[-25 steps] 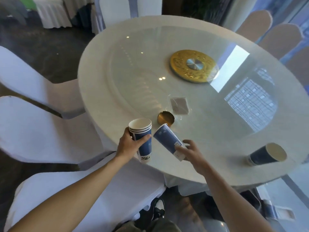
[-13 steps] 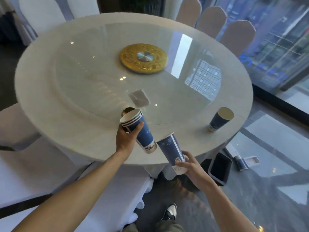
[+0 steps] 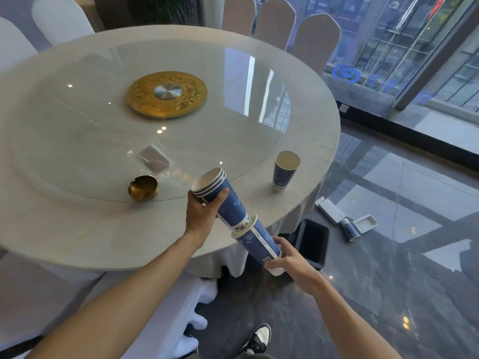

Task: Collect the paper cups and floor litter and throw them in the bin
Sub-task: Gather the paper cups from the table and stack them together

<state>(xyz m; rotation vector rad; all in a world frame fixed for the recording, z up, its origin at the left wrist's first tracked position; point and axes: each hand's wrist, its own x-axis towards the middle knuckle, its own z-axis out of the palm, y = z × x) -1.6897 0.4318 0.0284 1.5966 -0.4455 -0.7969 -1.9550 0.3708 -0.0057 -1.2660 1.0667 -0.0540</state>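
The left hand (image 3: 203, 216) is gripping a tilted stack of blue paper cups (image 3: 223, 196), fingers wrapped just below the rims. The stack's base is sitting in the mouth of a single blue cup (image 3: 260, 243), which the right hand (image 3: 290, 260) is clasping near its bottom. Beyond the left grip, another cup (image 3: 285, 171) is standing on the table (image 3: 77, 224). Beyond the right grip, a black bin (image 3: 312, 240) and white litter (image 3: 344, 218) are lying on the floor.

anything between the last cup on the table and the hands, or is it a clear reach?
Nothing visible blocks it. The lone cup stands upright near the table edge, bare tabletop around it. But both hands are occupied: the left hand holds the cup stack, the right hand holds another cup under it.
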